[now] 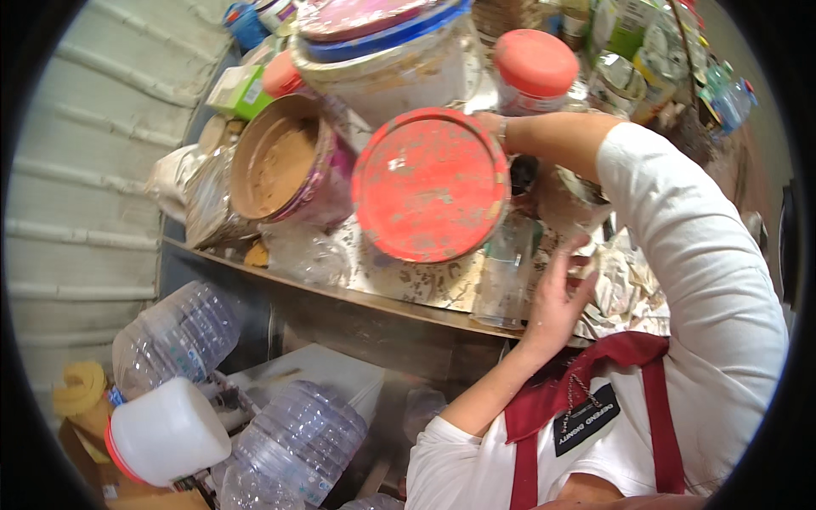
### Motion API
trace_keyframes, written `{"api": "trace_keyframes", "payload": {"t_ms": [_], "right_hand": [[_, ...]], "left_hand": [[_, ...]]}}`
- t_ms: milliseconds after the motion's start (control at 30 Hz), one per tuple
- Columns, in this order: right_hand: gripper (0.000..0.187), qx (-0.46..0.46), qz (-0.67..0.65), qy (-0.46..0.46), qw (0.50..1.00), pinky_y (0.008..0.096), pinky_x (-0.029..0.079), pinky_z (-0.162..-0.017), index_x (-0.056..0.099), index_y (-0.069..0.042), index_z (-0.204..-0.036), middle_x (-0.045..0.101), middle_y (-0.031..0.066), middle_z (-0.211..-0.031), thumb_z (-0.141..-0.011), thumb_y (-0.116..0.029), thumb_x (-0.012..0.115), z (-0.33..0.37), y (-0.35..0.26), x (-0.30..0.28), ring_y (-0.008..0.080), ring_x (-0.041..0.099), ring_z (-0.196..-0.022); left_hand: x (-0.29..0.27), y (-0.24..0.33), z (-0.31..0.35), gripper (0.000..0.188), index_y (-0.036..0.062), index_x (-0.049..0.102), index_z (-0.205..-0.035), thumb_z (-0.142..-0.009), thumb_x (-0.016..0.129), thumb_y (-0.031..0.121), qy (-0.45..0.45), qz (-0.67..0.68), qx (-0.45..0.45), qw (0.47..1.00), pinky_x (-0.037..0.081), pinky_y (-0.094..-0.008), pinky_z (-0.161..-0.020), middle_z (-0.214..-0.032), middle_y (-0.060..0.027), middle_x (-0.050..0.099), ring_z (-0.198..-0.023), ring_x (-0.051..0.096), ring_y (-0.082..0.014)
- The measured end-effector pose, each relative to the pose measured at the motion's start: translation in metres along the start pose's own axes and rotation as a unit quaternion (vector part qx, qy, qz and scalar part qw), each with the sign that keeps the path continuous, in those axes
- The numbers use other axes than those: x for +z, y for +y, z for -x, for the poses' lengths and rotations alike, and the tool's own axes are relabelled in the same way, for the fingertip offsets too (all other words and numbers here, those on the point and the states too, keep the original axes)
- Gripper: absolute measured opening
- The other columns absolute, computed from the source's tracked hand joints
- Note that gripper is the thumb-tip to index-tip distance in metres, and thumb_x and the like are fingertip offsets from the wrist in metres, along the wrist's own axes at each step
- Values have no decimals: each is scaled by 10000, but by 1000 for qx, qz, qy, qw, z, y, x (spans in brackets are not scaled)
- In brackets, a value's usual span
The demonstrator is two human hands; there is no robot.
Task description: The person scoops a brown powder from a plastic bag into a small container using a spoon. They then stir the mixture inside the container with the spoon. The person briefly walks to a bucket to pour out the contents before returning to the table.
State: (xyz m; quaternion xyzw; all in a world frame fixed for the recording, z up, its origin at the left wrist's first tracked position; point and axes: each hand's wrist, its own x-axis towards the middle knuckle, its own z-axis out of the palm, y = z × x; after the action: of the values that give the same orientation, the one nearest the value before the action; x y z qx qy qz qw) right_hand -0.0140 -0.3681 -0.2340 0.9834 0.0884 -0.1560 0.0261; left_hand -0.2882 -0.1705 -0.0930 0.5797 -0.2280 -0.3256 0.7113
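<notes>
1. Centre stage, the round red lid, scuffed and blotched with grey, sits over the table, its top facing the camera; whatever is beneath it is hidden.
2. Here's the right hand, reaching to the lid's far right rim! Its fingers are mostly out of sight, so there's no telling how far they are spread or whether they have a grip.
3. And the left hand: fingers loosely spread, nothing visible in them, near the crumpled cloth at the table's front edge.
4. How will it handle? The lid looks like stiff plastic, light by itself but perhaps weighty if a full bucket lies beneath. The smooth face might slip; the raised rim looks the better hold, taken at opposite sides.
5. It's tight out there! The big white bucket crowds the back, the purple bucket of brown material presses in on the left, and the red-capped jar stands behind the right wrist.
6. Room looks best toward the front, over the spotted strip of table, but that edge comes soon, with the clear plastic container just right of it.
</notes>
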Motion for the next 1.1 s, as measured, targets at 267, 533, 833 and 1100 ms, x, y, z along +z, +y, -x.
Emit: {"api": "trace_keyframes", "payload": {"t_ms": [267, 533, 833, 1100], "right_hand": [[375, 8, -193, 110, 975, 392, 473, -824, 626, -96, -1044, 628, 164, -1047, -812, -374, 530, 76, -24, -89, 327, 597, -980], [287, 44, -324, 178, 928, 380, 470, -684, 577, -9, -892, 636, 140, -788, -798, -249, 449, 146, -14, -139, 262, 623, -732], [133, 95, -582, 197, 783, 276, 411, -444, 492, -4, -878, 537, 35, -598, -865, -135, 497, 362, -10, -144, 119, 527, -472], [266, 217, -533, 122, 809, 358, 472, -642, 544, -24, -1082, 617, 100, -711, -830, -63, 467, 431, -5, -97, 233, 607, -722]], "left_hand": [[0, -6, 0, 336, 20, 451, -1235, -908, 507, 73, 30, 55, -46, 997, 429, -210, -747, -1133, -61, 562, -919, 548, -102], [29, -12, -21, 360, 37, 492, -1183, -950, 425, 303, -55, 132, -232, 962, 446, -239, -696, -1110, -87, 591, -888, 587, -149], [59, -33, -59, 422, 40, 480, -1165, -919, 493, 383, -98, 240, -286, 923, 418, -213, -589, -868, -57, 633, -745, 609, -135], [77, -10, -40, 323, 24, 482, -1137, -944, 458, 282, -67, 145, -221, 962, 385, -197, -537, -673, -23, 558, -616, 548, -101]]}}
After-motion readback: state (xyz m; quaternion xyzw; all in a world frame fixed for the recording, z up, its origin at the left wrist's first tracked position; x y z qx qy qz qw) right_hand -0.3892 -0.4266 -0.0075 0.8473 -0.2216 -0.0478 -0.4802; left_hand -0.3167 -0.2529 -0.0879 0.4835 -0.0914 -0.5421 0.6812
